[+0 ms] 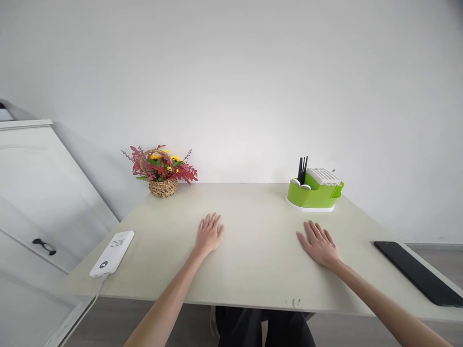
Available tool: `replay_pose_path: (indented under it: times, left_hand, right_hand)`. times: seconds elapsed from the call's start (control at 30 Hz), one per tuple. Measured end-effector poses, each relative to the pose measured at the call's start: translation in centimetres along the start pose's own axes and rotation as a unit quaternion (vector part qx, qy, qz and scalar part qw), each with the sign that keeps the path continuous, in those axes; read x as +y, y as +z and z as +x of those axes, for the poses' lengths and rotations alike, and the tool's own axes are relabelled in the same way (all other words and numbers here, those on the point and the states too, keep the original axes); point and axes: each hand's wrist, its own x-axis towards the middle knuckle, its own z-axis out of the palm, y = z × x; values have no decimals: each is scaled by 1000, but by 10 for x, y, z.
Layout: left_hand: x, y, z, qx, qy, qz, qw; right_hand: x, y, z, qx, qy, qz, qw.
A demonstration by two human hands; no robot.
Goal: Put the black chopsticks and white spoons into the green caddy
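My left hand (210,233) lies palm down on the pale table (253,270), fingers stretched out and holding nothing. To its upper left stands a wicker basket (163,188) filled with red leaves and yellow flowers. My right hand (320,245) also rests flat on the tabletop with its fingers apart. Just beyond it sits a green utensil holder (307,196) on a white base. Black chopsticks (302,169) and white spoons (295,182) stick out of the holder, and a white slotted part (323,176) tops its right side.
A white power bank (113,253) with a cable (90,303) hanging over the edge lies at the left. At the right edge is a flat black object (415,272). A white cabinet (43,193) stands left of the table, and a wall (238,96) rises behind.
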Motion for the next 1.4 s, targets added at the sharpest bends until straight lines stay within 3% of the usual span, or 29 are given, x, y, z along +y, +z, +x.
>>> replay_pose_path:
  times: [1.07,1.23,1.4]
  left_hand:
    - [2,1,-3,-7,3,4,1000]
    - [1,2,-4,6,11,2,1000]
    - [-1,6,-3,22,15,-13,1000]
  right_hand:
    - [8,4,4,7,-10,8,1000]
    - [18,8,14,12,-29,12,999]
    - [47,5,28,44,1,-3,999]
